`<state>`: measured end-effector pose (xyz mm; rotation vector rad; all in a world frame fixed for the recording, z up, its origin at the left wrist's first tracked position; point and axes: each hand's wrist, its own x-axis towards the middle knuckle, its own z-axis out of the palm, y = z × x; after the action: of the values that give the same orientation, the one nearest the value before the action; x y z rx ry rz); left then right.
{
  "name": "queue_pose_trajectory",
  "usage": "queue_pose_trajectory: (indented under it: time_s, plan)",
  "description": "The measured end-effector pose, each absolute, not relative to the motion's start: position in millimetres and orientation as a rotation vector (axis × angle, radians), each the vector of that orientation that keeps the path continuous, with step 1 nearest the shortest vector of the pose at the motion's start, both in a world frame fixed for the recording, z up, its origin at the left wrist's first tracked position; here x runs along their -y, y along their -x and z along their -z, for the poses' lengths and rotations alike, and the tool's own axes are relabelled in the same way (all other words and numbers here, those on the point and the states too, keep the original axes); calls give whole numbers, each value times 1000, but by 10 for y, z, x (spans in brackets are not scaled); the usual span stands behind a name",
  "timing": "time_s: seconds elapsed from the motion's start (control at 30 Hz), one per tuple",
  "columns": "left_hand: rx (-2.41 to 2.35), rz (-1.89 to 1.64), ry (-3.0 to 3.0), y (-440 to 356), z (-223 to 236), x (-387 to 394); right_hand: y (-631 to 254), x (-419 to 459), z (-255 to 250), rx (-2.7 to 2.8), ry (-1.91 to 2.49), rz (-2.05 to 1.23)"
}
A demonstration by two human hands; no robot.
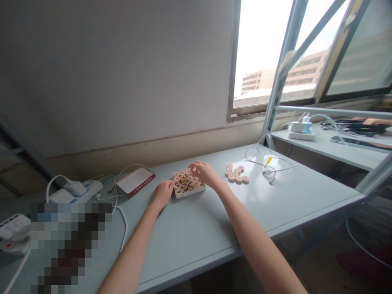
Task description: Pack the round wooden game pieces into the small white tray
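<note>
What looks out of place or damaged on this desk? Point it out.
Mainly the white cable: it sprawls in untidy loops across the right of the desk, connector ends lying free. The loose xiangqi pieces form an uneven cluster outside their white box. I see no spill or obvious damage.

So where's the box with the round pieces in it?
In the head view, the box sits mid-desk, just right of the left hand and left of the loose pieces.

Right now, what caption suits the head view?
Left hand against a white box of round pieces, right hand over it, loose pieces on the table.
</note>
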<state>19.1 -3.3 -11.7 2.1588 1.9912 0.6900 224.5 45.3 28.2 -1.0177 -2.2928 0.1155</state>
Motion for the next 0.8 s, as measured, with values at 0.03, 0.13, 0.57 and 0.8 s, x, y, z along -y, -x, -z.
queue_pose_trajectory:
  time_s: [0.03,0.13,0.57,0.8]
  plan:
    - [-1993,-689,-2156,-192,116,33,-2241,-447,-274,2331,981,-141]
    - [-2002,-692,-2152,-196,109,36,-2232,-444,-237,2338,933,-217]
    - [-1976,-724,-2162,-210,86,69,-2228,-408,-235,2397,1117,-153]
    - [-1983,-726,-2174,-210,103,56,-2300,-458,-249,2340,1126,-207]
